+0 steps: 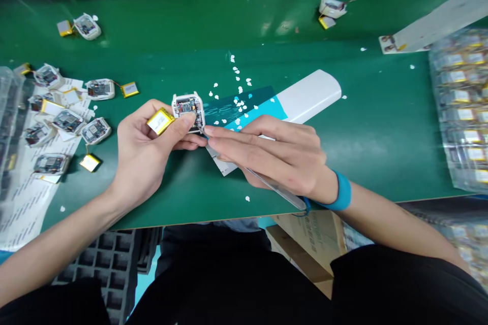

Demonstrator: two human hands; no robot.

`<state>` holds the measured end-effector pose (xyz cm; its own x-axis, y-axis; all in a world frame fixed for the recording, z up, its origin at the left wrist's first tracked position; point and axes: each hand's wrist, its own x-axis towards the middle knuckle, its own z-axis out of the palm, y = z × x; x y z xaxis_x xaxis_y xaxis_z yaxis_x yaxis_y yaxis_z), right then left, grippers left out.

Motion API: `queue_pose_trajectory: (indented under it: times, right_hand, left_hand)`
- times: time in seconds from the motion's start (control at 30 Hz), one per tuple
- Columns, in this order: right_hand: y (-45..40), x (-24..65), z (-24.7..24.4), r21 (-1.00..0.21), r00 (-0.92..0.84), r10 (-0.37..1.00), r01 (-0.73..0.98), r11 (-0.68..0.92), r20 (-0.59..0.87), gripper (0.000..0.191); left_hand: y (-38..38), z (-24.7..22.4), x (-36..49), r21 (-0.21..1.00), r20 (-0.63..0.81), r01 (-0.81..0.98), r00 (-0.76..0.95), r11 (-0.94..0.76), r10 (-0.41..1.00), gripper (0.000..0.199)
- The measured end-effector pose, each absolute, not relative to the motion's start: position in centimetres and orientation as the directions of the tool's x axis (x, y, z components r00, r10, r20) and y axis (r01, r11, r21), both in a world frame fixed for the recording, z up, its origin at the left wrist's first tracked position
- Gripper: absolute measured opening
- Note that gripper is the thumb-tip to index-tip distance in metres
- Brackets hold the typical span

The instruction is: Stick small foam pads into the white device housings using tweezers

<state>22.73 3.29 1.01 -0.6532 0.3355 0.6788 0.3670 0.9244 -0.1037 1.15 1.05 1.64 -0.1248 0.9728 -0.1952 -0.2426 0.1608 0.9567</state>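
My left hand grips an opened white smartwatch case with its circuit board showing. A yellow-edged battery belonging to it rests against the fingers of that hand. Closed around metal tweezers, my right hand brings their tip to the lower right corner of the case. Whether the tip has anything in it is hidden by the fingers. Small white round stickers lie scattered beyond my hands, some on a white and blue box sleeve.
Several opened watch cases with batteries lie at the left, some on printed paper. Single units lie at the far left and far right. A clear tray of batteried units stands on the right, near a long white box.
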Motion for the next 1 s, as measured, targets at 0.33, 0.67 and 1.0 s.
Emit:
queue_pose_trajectory:
  times: [0.33,0.67,1.0]
  right_hand:
    - [4.2,23.9,1.3,0.098,-0.697,0.164,0.320,0.942,0.698,0.019]
    - [4.2,22.9,0.6,0.178,-0.630,0.013,0.239,0.955,0.777,0.012]
    - [4.0,22.1,-0.6,0.077,-0.503,0.063,0.253,0.964,0.862,0.011]
  left_hand:
    - [7.8,0.3,-2.6,0.965,0.094,0.255,-0.142,-0.055,0.985,0.034]
    - [17.1,3.5,-10.9,0.460,0.187,0.877,-0.247,0.137,0.951,0.020]
    - [15.8,3.3,-13.8,0.595,0.132,0.776,-0.350,0.208,0.927,0.045]
